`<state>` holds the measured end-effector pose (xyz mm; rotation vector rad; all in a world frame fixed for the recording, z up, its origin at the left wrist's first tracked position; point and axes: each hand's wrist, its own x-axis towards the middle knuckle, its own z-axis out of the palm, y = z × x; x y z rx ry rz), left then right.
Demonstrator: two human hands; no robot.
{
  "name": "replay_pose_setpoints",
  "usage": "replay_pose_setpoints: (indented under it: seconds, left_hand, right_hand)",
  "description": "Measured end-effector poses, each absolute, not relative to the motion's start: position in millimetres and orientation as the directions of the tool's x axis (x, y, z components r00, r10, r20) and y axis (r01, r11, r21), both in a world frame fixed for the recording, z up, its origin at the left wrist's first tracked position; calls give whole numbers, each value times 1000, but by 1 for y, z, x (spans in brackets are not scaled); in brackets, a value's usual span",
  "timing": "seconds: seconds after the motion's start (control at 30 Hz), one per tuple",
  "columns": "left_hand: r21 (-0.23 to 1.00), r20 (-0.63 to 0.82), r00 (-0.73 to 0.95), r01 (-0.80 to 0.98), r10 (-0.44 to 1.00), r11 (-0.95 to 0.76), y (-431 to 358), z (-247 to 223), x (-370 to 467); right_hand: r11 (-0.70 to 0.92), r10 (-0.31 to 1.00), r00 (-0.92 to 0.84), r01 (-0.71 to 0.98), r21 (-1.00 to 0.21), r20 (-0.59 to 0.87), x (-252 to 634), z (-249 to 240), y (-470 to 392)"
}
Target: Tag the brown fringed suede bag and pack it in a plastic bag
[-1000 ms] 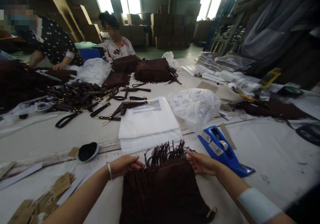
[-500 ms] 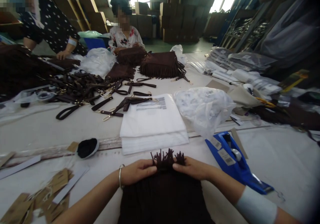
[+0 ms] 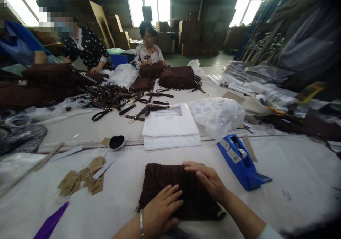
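A dark brown fringed bag [image 3: 162, 177] lies flat on the white-covered table in front of me. My left hand [image 3: 163, 208] rests on its lower left part with the fingers stretched out. Across the bag's upper right, my right hand [image 3: 210, 180] lies with its fingers extended, the tips near the top edge. Neither hand grasps anything. Beyond the bag is a stack of white plastic bags [image 3: 172, 130] with printed lines. To the right stands a blue tape dispenser [image 3: 243, 164].
Left of the bag lie brown card tags [image 3: 85, 177], a small dish of black material [image 3: 116, 142] and a purple strip [image 3: 52, 221]. Farther back are dark wrist straps [image 3: 114, 97], a crumpled clear bag [image 3: 217, 116] and finished fringed bags [image 3: 177, 77]. Several people work across the table.
The bag now lies flat on the table, its fringe no longer gathered up between my hands. My left hand has moved down onto it; my right hand has opened flat. The view has tilted up.
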<state>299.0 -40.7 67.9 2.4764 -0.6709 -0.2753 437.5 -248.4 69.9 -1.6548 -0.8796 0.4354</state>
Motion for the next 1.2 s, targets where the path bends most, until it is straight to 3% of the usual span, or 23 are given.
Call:
replay_pose_setpoints:
  seconds: [0.1, 0.17, 0.3, 0.37, 0.4, 0.57, 0.7, 0.93, 1.03, 1.1, 1.2]
  left_hand:
    - [562, -19, 864, -406, -503, -721, -45, 70, 292]
    - [603, 82, 901, -386, -427, -698, -36, 72, 284]
    - [758, 225, 965, -87, 134, -646, 6, 74, 253]
    - [750, 265, 931, -35, 251, -661, 23, 72, 234]
    - [709, 293, 933, -67, 207, -702, 27, 70, 226]
    - [347, 291, 917, -368, -274, -863, -6, 53, 207]
    - [150, 310, 864, -456, -397, -877, -37, 36, 216]
    - [94, 479, 797, -463, -368, -882, -37, -3, 219]
    - [174, 445, 825, -462, -349, -870, -19, 9, 219]
    - [244, 422, 873, -368, -243, -897, 10, 30, 229]
    - [269, 392, 910, 27, 135, -963, 82, 64, 264]
  right_hand:
    - [-114, 833, 522, 482, -869, 180, 448, 66, -211]
    - [-109, 923, 355, 613, -782, 149, 441, 54, -193]
    - [-81, 974, 192, 787, -611, 119, 418, 27, -185]
    - [-91, 971, 202, 806, -585, 126, 414, 20, -187]
    - [-92, 971, 203, 810, -580, 130, 413, 18, -188]
    - [-88, 970, 190, 857, -508, 152, 416, 18, -187]
    - [-74, 976, 154, 901, -428, 156, 412, 17, -188]
    - [-89, 979, 146, 935, -343, 143, 409, 7, -189]
    - [-60, 972, 122, 957, -284, 204, 412, -1, -188]
    - [-9, 955, 67, 980, -198, 288, 418, -7, -185]
    - [61, 895, -59, 998, 9, 443, 429, -15, -178]
